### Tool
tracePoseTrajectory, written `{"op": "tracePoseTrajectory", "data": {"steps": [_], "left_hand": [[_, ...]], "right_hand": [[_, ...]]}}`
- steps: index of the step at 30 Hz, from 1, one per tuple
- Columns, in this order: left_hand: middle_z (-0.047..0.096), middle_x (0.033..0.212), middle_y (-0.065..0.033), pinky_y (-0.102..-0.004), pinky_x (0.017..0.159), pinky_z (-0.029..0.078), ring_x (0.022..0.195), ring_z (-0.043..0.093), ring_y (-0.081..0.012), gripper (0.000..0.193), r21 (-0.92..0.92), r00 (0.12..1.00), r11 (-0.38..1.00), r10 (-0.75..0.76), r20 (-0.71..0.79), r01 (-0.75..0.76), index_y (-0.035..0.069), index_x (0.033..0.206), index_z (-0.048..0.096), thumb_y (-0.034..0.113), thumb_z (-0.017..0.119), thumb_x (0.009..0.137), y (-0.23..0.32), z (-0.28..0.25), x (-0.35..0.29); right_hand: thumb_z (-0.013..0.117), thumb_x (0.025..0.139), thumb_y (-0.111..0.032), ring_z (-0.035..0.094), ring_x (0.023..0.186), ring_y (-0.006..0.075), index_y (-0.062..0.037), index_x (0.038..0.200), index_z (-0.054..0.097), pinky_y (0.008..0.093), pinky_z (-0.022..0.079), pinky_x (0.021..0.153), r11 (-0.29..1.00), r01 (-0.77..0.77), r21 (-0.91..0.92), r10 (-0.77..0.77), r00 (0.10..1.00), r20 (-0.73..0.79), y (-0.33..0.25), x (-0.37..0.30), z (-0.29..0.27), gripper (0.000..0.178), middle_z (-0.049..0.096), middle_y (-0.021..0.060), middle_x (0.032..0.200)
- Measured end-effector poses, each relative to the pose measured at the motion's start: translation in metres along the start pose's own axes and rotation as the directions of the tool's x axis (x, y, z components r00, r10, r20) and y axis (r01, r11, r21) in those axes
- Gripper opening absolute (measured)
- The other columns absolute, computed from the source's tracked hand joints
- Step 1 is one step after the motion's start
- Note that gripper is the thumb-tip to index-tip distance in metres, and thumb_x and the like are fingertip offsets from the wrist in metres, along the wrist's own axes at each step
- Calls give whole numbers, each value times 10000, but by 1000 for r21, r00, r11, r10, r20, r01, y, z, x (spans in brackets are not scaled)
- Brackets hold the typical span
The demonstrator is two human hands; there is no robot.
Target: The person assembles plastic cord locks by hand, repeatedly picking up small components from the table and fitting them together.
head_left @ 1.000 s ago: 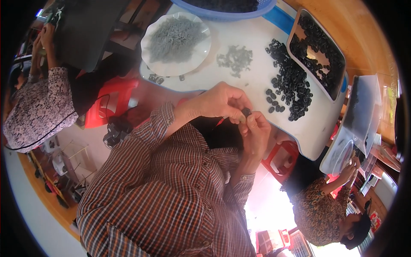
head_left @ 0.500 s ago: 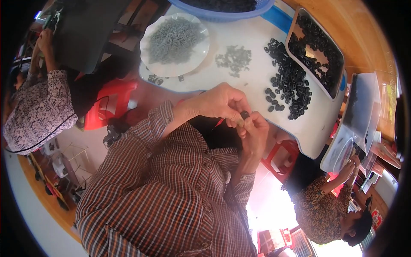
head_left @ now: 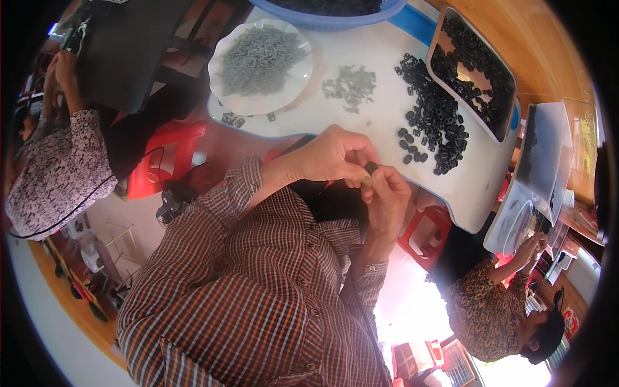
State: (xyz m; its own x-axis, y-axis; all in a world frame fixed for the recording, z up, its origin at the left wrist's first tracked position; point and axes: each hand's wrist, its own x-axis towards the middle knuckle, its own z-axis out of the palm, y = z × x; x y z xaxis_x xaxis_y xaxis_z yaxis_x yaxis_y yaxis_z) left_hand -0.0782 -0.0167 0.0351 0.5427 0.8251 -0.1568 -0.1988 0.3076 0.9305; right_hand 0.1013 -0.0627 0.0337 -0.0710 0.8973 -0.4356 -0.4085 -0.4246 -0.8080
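My left hand (head_left: 336, 155) and my right hand (head_left: 389, 197) meet in front of my chest, just off the table's near edge. Between their fingertips is a small black plastic piece (head_left: 371, 167), pinched from both sides. Its exact shape is partly hidden by the fingers. On the white table (head_left: 316, 119) beyond lies a pile of small black plastic pieces (head_left: 438, 119), some oval, some with openings. A loose patch of small translucent grey pieces (head_left: 350, 87) is spread left of that pile. More grey pieces fill a white scalloped plate (head_left: 304, 77).
At the far right a white-rimmed tray (head_left: 474, 106) holds more black pieces. A blue basket (head_left: 335, 20) stands at the back. Several black bits (head_left: 233, 120) lie near the plate. One person (head_left: 61, 168) works at left, another (head_left: 490, 309) at right. Red stools (head_left: 169, 155) flank me.
Both hands stay together on the black piece, with only small finger shifts. The whole view has moved slightly; table items appear a little further left.
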Motion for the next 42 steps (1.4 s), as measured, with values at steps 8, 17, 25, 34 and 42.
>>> {"op": "tracePoseTrajectory", "data": {"steps": [8,17,25,34,42], "left_hand": [[649,694,-42,-190,524,490,608,618,-61,231,-9,999,1000,27,19,-27,-30,993,618,30,739,805,-1,0,-1],[664,745,-51,-202,579,510,652,634,-79,247,-27,1000,999,-22,20,23,-23,993,627,9,752,783,-7,0,-2],[657,753,-53,-209,583,514,657,639,-91,242,-90,1000,996,-20,14,21,-20,988,625,-5,748,781,-11,0,-3],[646,728,-53,-209,567,510,640,641,-100,236,-108,999,994,-22,42,27,-14,970,611,-10,747,778,-6,-4,-2],[671,758,-84,-233,554,537,620,661,-129,224,-181,996,980,-77,55,86,-26,982,613,-38,720,785,-3,-8,-6]], "right_hand": [[631,918,-152,534,576,74,15,905,615,182,411,518,994,38,-107,-42,998,-36,-5,-11,9,169,608,34,711],[605,933,-158,513,564,75,11,903,598,193,405,525,984,56,-171,-70,995,-76,-4,-15,11,172,606,46,718],[588,940,-165,499,579,80,-6,900,585,202,398,541,979,81,-186,-108,984,-140,1,-18,19,164,586,39,707],[581,943,-148,504,583,83,-8,884,582,207,407,546,988,101,-119,-115,987,-116,4,-17,21,152,591,46,721],[610,927,-135,552,577,101,6,858,587,216,446,520,997,9,-75,-1,994,106,-6,-5,4,158,613,72,714]]}}
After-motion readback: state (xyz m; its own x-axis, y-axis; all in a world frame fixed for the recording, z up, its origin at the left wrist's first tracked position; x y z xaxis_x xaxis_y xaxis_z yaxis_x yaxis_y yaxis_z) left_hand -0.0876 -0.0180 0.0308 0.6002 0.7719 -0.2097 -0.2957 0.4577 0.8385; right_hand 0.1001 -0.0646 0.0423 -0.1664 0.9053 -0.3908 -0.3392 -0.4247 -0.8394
